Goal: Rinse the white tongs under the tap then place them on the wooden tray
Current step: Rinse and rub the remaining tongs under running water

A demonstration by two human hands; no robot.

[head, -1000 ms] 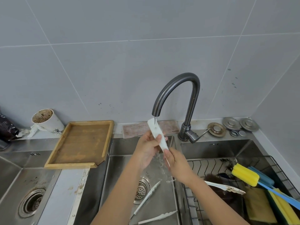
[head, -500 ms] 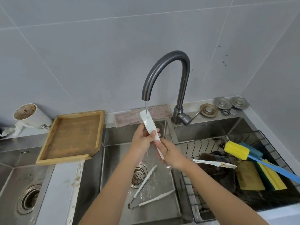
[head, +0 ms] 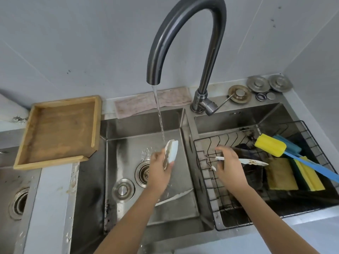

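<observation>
Forearms reach in from the near edge over the steel sink. Left hand grips the white tongs low on the handle end, fingers wrapped around them, thumb on the right side; the tongs stand upright above the fingers, their tops meeting the water stream. Right hand hovers apart over the wire basket, fingers spread and holding nothing, just above another white tool. Farther left, well apart from the tongs, sits the wooden tray. Behind rises the tap.
</observation>
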